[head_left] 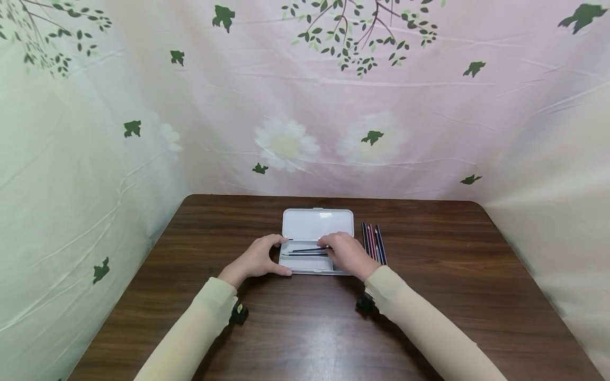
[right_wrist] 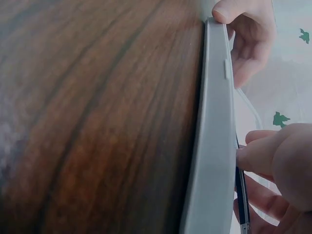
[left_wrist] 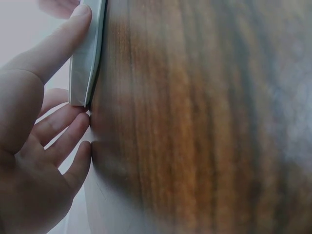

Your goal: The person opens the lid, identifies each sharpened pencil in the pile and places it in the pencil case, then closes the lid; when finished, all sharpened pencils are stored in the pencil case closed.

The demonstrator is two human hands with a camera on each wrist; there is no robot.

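A white pencil case (head_left: 317,224) lies on the table with its lid tipped back. My left hand (head_left: 259,257) holds its left end, the thumb along the front edge and the fingers toward the back corner. In the left wrist view, that thumb presses the case's front wall (left_wrist: 87,68). Over the case's right half, my right hand (head_left: 349,253) pinches a dark pencil (head_left: 310,249), also visible as a dark shaft (right_wrist: 241,195) in the right wrist view. Another dark pencil (head_left: 305,255) lies in the case below it. The right fingers hide part of the case.
Several coloured and dark pencils (head_left: 373,241) lie side by side on the table, just right of the case. The brown wooden table (head_left: 305,323) has rounded far corners. Behind and beside it hangs a printed cloth (head_left: 314,100) with leaves and flowers.
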